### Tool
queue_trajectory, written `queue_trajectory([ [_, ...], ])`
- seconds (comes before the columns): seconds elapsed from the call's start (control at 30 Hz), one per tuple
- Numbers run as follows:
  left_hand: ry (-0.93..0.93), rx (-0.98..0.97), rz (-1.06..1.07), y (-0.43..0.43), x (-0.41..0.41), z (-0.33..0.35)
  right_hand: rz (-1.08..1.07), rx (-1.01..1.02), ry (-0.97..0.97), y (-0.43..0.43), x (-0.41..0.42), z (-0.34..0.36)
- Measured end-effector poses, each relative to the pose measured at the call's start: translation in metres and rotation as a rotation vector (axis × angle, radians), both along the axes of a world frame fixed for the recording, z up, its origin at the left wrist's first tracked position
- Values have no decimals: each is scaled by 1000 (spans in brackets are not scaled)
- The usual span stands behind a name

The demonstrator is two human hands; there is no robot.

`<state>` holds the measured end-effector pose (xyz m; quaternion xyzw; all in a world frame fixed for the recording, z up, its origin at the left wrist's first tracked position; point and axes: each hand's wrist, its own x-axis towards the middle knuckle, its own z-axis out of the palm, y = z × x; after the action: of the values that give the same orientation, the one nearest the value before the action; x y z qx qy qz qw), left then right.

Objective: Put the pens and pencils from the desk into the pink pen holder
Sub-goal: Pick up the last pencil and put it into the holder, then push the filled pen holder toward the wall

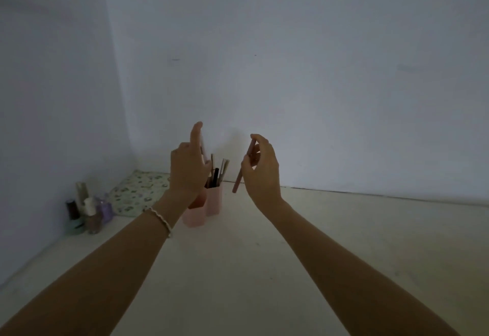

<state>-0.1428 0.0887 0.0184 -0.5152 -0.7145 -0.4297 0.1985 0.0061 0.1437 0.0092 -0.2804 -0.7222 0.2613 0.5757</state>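
Note:
The pink pen holder (213, 203) stands on the pale desk (264, 269) near the back wall, with several pens and pencils (218, 172) upright in it. My left hand (189, 168) is raised in front of the holder and holds a light pink pen (203, 150) against its outstretched index finger, above the holder's left compartment. To the right of the holder, my right hand (262, 168) pinches a dark pink pen (242, 170) that hangs tilted, its lower end above the desk.
Several nail polish bottles (87, 211) stand at the back left by the side wall. A floral pouch (137, 192) lies behind them in the corner. The back wall runs right behind the holder.

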Motion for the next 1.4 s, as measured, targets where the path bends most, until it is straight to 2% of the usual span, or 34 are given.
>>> queue_trajectory([
  [0.1, 110, -59, 47, 7, -1, -9, 16, 53, 32, 2, -11, -3],
  [0.23, 374, -130, 141, 7, -7, -22, 19, 62, 54, 5, -18, -7],
  [0.3, 365, -16, 172, 4, -10, -21, 26, 65, 93, 5, -21, -6],
  [0.43, 215, 237, 196, -3, -14, -6, 51, 116, 114, 3, -36, 0],
  [0.57, 156, 262, 161, -13, -15, 0, 17, 197, -97, 2, -53, -13],
  [0.8, 83, 225, 129, -21, -18, -9, -230, 477, -488, 3, -56, -39],
  [0.83, 63, 208, 139, -21, -17, -12, -245, 458, -498, 2, -54, -42],
  [0.9, -57, 112, 162, -20, -15, -25, -217, 299, -440, -2, -50, -47],
  [1.0, -384, -154, 119, -23, -13, -56, 16, -58, -499, -10, -50, -69],
  [1.1, -517, -261, -8, -30, -22, -80, 221, -380, -570, -13, -54, -96],
  [1.23, -550, -185, -200, -29, -35, -87, 146, -343, -689, -5, -73, -117],
  [1.4, -590, -220, -218, -7, -58, -92, 92, -323, -674, 14, -102, -123],
])
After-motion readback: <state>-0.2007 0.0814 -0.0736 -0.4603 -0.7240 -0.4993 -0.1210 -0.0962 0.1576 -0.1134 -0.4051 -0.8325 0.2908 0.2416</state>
